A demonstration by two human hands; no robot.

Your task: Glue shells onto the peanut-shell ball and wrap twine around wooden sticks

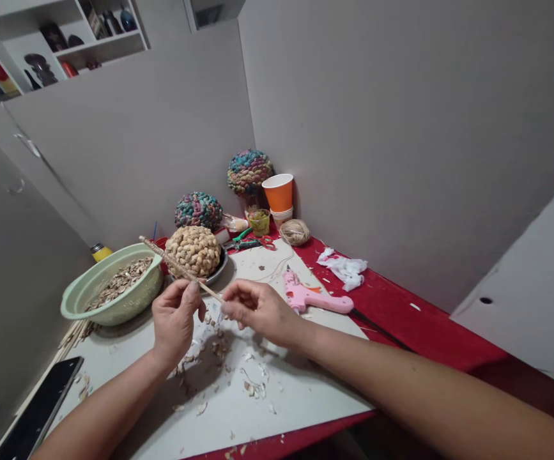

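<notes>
A thin wooden stick [166,257], its upper part wrapped in twine, slants up to the left above the white board. My left hand [176,319] pinches it near the middle between thumb and fingers. The bare lower end is pinched by my right hand [260,313]. Just behind my hands, a ball covered in tan shells [193,251] rests in a dark dish. A ball of twine [294,232] lies farther back, its loose strand running onto the board; where that strand ends I cannot tell.
A green bowl [108,316] of shells stands left, a phone [41,406] nearer. Pink glue gun [305,297], crumpled white tissue [346,268] and scissors [267,243] lie right and behind. Orange cups [279,193] and colourful shell balls [199,211] fill the corner. Shell bits litter the board [315,383].
</notes>
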